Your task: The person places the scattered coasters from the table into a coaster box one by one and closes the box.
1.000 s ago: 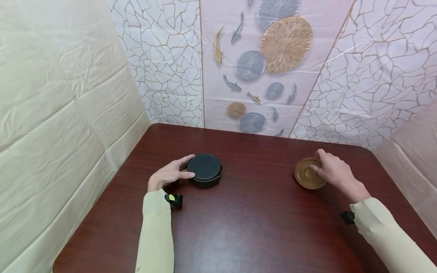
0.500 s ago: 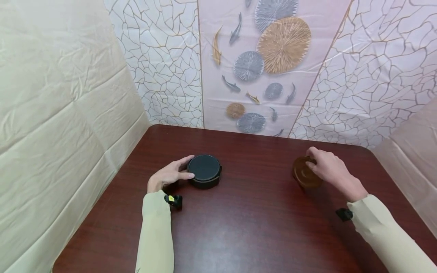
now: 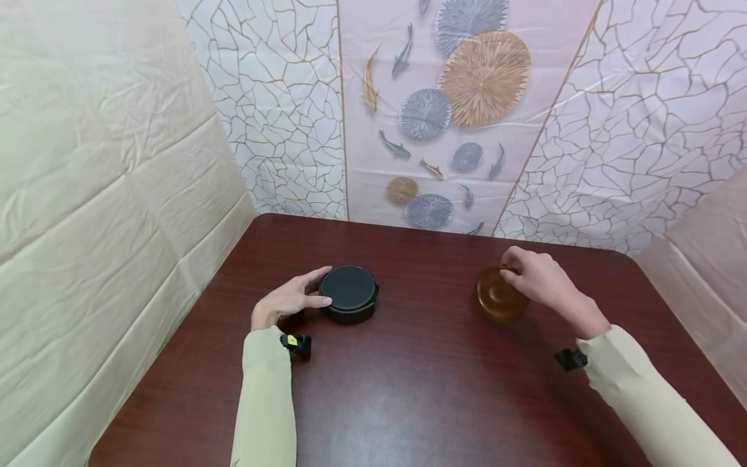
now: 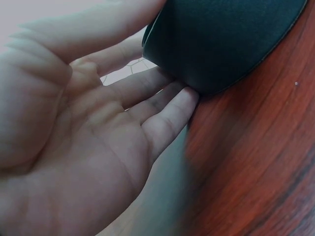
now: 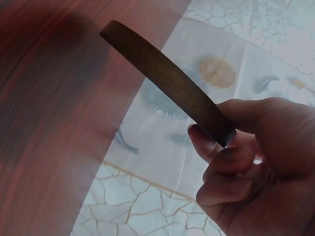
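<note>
A low round black case with a flat top stands on the table left of centre. My left hand holds it from the left, thumb at the near side and fingers at the far side. In the left wrist view, fingertips touch the lower side of the black case. My right hand pinches a round brown coaster by its far right edge, off the table. Seen edge-on in the right wrist view, the coaster is thin and tilted between thumb and fingers.
The dark red-brown table has rounded far corners. A patterned cloth hangs behind its far edge, and a cream cloth hangs along the left.
My right hand has moved left with the coaster, whose face tilted and darkened on the way. The left hand and the black case stay in place.
</note>
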`<state>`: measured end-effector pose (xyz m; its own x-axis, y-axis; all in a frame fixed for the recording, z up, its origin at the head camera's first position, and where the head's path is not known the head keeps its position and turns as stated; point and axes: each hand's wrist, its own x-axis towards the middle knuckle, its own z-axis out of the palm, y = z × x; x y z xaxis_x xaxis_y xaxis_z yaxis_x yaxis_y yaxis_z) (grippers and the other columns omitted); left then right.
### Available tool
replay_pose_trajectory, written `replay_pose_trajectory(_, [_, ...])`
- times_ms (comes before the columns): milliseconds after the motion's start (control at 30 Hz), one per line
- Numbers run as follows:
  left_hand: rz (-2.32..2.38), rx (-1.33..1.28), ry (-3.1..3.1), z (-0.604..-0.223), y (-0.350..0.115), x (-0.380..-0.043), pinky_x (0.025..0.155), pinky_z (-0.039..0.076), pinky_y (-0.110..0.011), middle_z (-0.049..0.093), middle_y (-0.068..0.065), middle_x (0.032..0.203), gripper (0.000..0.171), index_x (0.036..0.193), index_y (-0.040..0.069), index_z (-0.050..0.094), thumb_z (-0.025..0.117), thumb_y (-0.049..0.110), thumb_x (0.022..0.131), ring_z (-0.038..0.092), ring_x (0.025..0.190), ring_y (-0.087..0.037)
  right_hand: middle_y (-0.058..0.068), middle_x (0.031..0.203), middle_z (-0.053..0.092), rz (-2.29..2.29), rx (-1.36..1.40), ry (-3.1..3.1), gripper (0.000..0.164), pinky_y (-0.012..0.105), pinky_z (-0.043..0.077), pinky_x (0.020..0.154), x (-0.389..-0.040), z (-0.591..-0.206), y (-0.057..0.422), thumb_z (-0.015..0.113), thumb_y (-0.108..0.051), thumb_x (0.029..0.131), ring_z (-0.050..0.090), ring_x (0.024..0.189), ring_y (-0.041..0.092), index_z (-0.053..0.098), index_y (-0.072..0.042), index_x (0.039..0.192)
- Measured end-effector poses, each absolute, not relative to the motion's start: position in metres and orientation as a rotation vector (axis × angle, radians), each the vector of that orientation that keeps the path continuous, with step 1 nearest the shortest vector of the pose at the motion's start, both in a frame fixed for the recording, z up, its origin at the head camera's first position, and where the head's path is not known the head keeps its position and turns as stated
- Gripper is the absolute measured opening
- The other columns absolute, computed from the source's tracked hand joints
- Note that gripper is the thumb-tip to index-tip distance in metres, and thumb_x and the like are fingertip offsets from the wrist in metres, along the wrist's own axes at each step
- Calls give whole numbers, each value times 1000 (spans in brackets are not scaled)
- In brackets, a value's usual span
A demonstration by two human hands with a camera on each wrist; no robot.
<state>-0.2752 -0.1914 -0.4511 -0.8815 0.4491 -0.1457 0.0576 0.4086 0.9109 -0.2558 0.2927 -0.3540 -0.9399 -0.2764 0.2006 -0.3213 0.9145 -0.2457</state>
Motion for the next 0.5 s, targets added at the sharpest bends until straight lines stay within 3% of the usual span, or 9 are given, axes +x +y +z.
replay_pose_trajectory(233, [1483,426,2285,-451,-192,-274,120,26,-49,33,-4,159,84,156,22,28,74,24,87,30,148,-26,16,98,73,542,502,-2867,19,47,52,72,-260,-352,277,65,-16,93,69,87,32,63,-5,108])
replay_pose_trajectory(500, [1501,419,2267,-450,-191,-274,119,27,-48,34,-4,158,83,156,23,28,74,22,87,30,147,-26,21,102,71,758,479,-2896,24,28,53,49,-264,-351,254,59,-16,97,67,58,20,57,-5,118])
